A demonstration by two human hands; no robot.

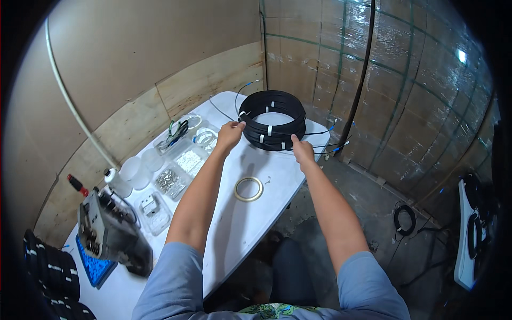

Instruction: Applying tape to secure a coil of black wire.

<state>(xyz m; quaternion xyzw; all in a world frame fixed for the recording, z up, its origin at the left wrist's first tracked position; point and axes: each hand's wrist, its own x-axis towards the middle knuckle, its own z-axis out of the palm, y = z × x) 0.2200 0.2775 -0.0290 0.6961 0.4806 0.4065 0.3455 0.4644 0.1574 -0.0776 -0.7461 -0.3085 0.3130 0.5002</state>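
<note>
A stack of black cable coils (pixel 271 129), bound with white ties, sits at the far end of the white table (pixel 256 224). My left hand (pixel 230 135) is closed on the left side of the coils, its thumb near a white tie. At their near right side, my right hand (pixel 303 150) grips them with the thumb on the outer face; the rest of its fingers are partly hidden. Loose cable ends with blue tips (pixel 335 124) stick out to the right and at the back. Nearer to me, a roll of tape (pixel 248 189) lies flat on the table.
Along the table's left side stand clear boxes of small metal parts (pixel 169 182) and white parts (pixel 190 161), a white bottle (pixel 117 182), a grey bench machine (pixel 114 229) and a blue tray (pixel 96 261). More black coils (pixel 50 269) are at the lower left. Wrapped cartons (pixel 405 106) rise behind.
</note>
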